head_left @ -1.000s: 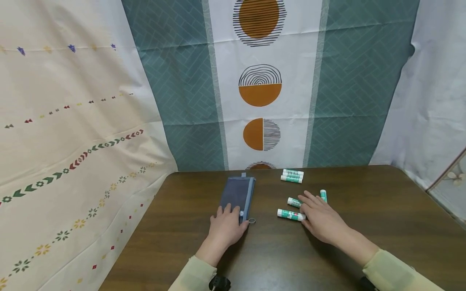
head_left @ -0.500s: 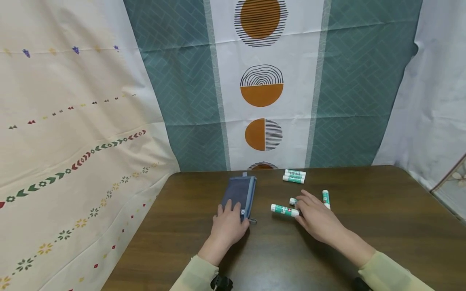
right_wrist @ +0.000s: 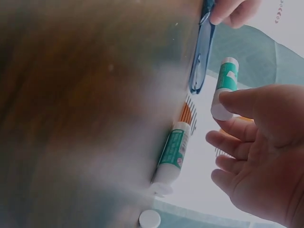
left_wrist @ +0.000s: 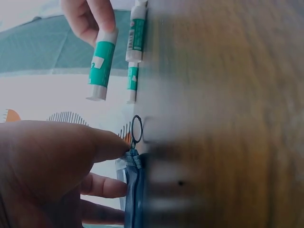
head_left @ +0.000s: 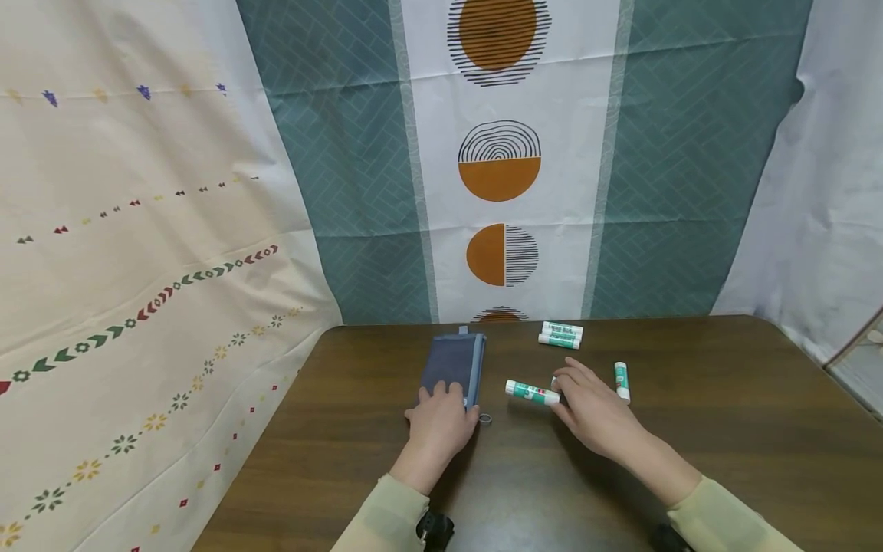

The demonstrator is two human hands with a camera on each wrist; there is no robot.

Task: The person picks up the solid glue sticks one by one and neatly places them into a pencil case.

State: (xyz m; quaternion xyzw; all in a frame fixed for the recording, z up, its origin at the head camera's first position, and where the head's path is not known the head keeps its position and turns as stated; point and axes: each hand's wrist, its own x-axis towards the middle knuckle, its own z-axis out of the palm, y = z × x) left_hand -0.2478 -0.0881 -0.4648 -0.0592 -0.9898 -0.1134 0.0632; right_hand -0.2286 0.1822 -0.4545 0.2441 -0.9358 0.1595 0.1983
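Note:
A glue stick [head_left: 531, 392] with a green label and white ends is pinched between thumb and fingers of my right hand [head_left: 596, 410], lifted over the table. In the right wrist view the thumb presses the white end of this glue stick [right_wrist: 227, 78], while the other fingers are loosely bent. My left hand [head_left: 440, 422] rests on the near end of a blue zippered pouch [head_left: 451, 360] with a see-through top. Its thumb touches the zipper end beside a ring pull [left_wrist: 137, 129]. Another glue stick [head_left: 554, 382] is mostly hidden behind my right hand.
Two glue sticks [head_left: 560, 335] lie side by side near the back edge of the brown table [head_left: 724, 399]. One more glue stick [head_left: 622, 381] lies right of my right hand. A patterned cloth [head_left: 503, 192] hangs behind the table.
My right hand has moved left with the glue stick, raising it from the table toward the pouch. My left hand has shifted slightly right at the pouch's near end.

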